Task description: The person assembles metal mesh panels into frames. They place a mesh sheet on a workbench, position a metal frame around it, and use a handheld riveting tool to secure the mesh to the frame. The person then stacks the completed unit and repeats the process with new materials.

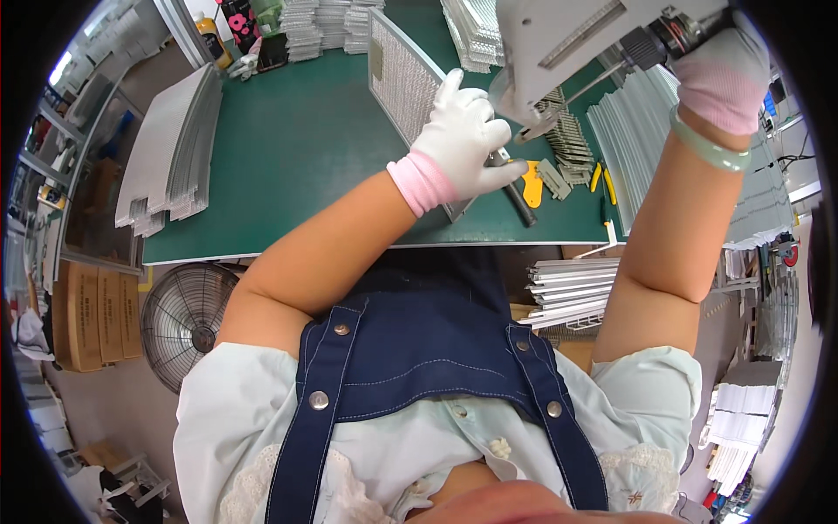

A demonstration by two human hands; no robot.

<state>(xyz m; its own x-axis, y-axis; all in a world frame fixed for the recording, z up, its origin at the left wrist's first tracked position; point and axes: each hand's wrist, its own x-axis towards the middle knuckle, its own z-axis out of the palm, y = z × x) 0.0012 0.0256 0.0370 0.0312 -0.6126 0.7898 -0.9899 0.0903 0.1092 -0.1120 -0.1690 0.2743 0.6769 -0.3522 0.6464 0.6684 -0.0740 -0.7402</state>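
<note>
My left hand (467,140), in a white glove with a pink cuff, grips the upper edge of a silver-framed mesh panel (397,79). The panel stands tilted on edge on the green table; its thumb and forefinger reach out along and past the frame. At the upper right, my right hand (720,74), gloved alike, is at the black handle end of a light grey machine (567,52); its fingers are hidden. Just below the machine's tip lie a yellow tool (532,185), a dark rod (521,203) and a row of small metal pieces (569,144).
Stacks of silver panels (170,144) lie on the left, with more framed panels (642,131) at right. Yellow-handled pliers (609,185) rest near the table's front edge (349,253). A floor fan (188,323) and cardboard boxes (96,314) stand below left; metal strips (572,293) are under the table.
</note>
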